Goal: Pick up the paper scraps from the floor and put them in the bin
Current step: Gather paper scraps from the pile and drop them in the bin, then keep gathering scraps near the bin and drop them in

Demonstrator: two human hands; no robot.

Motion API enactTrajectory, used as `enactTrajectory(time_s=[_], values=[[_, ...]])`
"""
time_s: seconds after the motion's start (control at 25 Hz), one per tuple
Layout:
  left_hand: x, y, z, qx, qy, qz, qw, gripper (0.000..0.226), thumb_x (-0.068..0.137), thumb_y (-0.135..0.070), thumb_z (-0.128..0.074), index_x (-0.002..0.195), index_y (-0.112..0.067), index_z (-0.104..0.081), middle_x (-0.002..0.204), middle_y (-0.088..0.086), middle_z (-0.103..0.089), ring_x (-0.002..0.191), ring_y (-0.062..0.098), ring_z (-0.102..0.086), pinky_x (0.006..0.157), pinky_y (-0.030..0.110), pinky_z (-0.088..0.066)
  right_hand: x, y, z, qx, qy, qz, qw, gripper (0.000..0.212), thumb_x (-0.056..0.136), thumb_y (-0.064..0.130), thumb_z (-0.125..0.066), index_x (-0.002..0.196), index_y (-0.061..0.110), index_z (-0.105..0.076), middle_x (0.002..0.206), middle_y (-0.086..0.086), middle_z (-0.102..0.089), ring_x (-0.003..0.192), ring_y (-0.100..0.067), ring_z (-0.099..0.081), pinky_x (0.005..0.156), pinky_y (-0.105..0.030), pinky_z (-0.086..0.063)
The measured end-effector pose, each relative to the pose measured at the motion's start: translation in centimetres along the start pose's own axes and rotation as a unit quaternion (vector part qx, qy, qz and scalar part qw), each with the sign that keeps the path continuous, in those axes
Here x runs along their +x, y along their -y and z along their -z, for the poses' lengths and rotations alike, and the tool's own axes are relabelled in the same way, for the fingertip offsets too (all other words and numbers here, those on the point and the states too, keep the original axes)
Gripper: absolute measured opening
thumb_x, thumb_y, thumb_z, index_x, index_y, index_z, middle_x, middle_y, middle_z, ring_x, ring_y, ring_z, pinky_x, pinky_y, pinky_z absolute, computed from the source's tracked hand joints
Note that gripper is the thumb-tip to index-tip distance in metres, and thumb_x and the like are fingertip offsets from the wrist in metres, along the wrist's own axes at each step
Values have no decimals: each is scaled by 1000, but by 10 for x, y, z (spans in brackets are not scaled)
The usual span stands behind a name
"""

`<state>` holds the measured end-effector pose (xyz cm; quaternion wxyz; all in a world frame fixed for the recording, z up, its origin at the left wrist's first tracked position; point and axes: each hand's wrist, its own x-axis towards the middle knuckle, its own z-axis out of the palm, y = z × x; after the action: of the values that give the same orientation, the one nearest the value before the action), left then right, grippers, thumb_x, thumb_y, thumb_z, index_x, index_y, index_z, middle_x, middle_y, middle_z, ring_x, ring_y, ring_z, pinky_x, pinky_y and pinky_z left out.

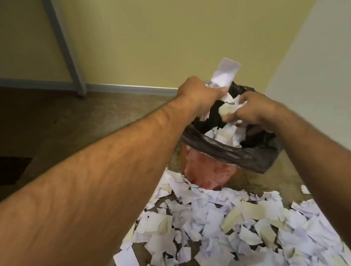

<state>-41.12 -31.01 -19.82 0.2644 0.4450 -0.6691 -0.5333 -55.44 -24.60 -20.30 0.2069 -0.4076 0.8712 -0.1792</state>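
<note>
A: Holding a bunch of paper scraps [220, 98] over the bin [207, 171], both hands above the black liner [229, 152]?

B: Yes. Left hand [199, 91] gripping a wad, one strip poking up; right hand [251, 111] pinching crumpled pieces.

A: Handling?

B: Probably light, limp, prone to fluttering loose. Best gathered in bunches, fingers curled under.

A: Remaining?

B: Plenty, heaped on the floor [106, 120] just before the bin.

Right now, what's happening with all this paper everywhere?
A person is clearing torn paper. Both hands are over the bin, which has a black liner: the left hand and the right hand each grip paper scraps. A big pile of scraps covers the floor.
</note>
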Motion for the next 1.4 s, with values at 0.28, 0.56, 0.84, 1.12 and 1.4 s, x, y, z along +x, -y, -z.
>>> enactTrajectory(time_s=[0.28, 0.56, 0.84, 1.12, 1.4], values=[[-16, 30, 20, -31, 36, -116, 992, 26, 93, -42, -61, 112, -25, -58, 107, -8, -62, 98, 11, -62, 85, 37, -57, 9, 0, -15, -196, -129, 83, 969, 56, 76, 17, -72, 129, 15, -54, 125, -13, -62, 112, -36, -58, 91, -40, -51], [-78, 158, 101, 220, 142, -50, 964, 21, 86, -33, -71, 97, -16, -64, 94, 0, -65, 78, 14, -64, 61, 32, -56, -72, -6, -85, -40, -226, 359, 905, 18, 85, 25, -65, 102, 17, -66, 95, -1, -66, 82, -16, -59, 78, -35, -51], [-222, 317, 103, 371, 374, 216, 822, 118, 57, -61, -84, 150, -30, -19, 156, 0, -27, 139, 23, -35, 111, 41, -39, -224, -97, -223, -104, 40, 286, 952, 21, 87, 34, -66, 108, 30, -63, 106, 9, -63, 84, -3, -54, 70, -25, -54], [-282, 350, 66, 452, 412, 69, 788, 150, 43, -59, -90, 147, -45, 16, 153, -3, 5, 142, 34, -13, 112, 50, -35, -373, -163, -271, -192, 161, 159, 955, 71, 76, 83, -45, 131, 38, -48, 120, 6, -58, 93, -12, -62, 51, -17, -48], [-303, 350, 26, 464, 405, -49, 787, 125, 55, -75, -75, 146, -53, 8, 147, -1, -2, 135, 30, -20, 103, 45, -43, -397, -172, -302, -209, 216, 29, 953, 102, 82, 68, -55, 137, 55, 31, 160, -12, 18, 140, -38, -16, 89, -42, -51]])
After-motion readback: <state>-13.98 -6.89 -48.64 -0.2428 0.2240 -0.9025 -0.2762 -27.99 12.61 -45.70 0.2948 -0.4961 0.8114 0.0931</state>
